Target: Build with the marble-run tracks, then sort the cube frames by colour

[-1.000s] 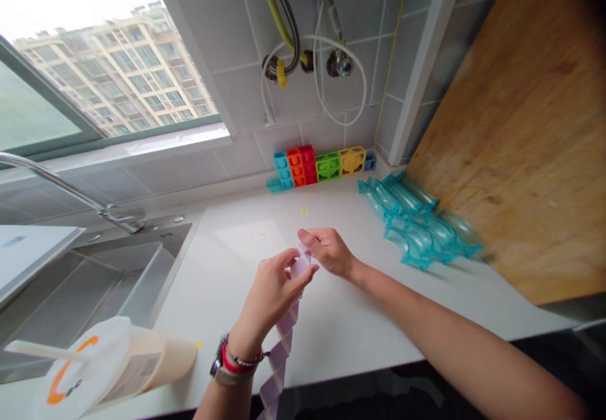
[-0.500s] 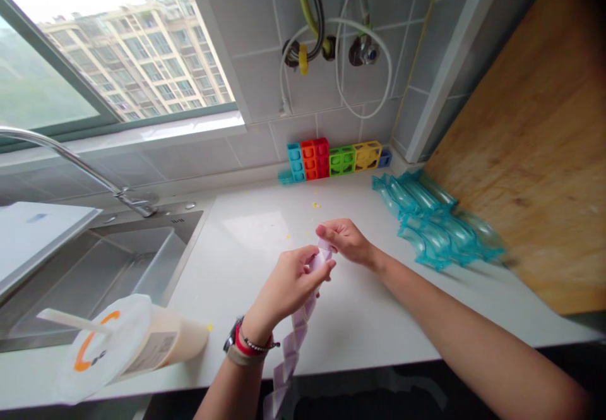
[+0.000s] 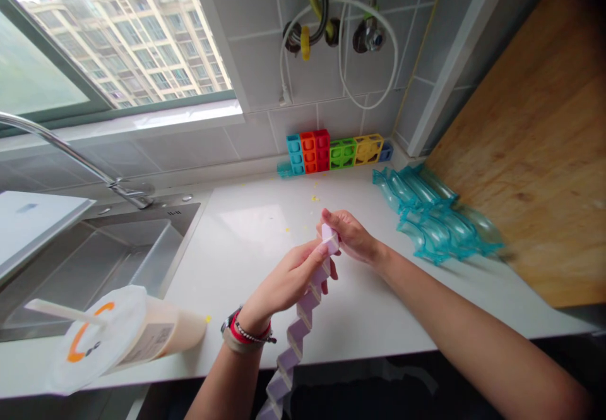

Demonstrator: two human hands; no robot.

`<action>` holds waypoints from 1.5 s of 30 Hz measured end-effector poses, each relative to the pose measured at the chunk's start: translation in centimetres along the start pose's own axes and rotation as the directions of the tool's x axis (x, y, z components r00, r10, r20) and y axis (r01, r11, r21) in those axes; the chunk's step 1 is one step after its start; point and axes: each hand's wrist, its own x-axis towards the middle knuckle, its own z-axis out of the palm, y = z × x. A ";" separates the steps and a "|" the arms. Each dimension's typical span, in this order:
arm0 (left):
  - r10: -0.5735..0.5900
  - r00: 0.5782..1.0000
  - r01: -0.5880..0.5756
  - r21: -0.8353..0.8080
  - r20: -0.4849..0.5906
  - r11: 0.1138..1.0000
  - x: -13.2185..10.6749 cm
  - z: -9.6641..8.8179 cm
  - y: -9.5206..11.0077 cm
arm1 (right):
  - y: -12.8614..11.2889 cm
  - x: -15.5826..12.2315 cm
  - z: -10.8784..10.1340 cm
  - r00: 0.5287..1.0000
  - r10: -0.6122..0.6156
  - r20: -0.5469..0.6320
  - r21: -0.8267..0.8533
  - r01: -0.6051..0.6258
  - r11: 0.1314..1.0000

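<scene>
A pale purple folded paper strip point(image 3: 299, 330), creased in zigzags, runs from my fingers down past the counter's front edge and out of the bottom of the view. My left hand point(image 3: 299, 273) grips it near its top, the thumb lying over the folds. Just above, my right hand point(image 3: 350, 235) pinches the strip's upper end between thumb and fingers. Both hands nearly touch and hover over the white counter point(image 3: 379, 319). The right hand's lower fingers are partly hidden.
Colourful plastic blocks point(image 3: 326, 153) line the back wall. Clear teal inflated packaging point(image 3: 435, 215) lies at the right by a wooden board point(image 3: 530, 155). A lidded drink cup with straw point(image 3: 156, 335) stands front left, near the sink point(image 3: 156, 281). Small yellow scraps point(image 3: 315, 199) dot the counter.
My left thumb has shifted up along the strip, and its top folds now show more plainly between my hands. More of the hanging zigzag is visible. The view has tilted slightly.
</scene>
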 end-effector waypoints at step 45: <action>-0.184 0.981 0.183 -0.544 0.053 0.819 0.8 0.3 -0.7 | -1.1 -1.4 1.8 0.954 -0.298 -0.028 -0.390 0.264 0.882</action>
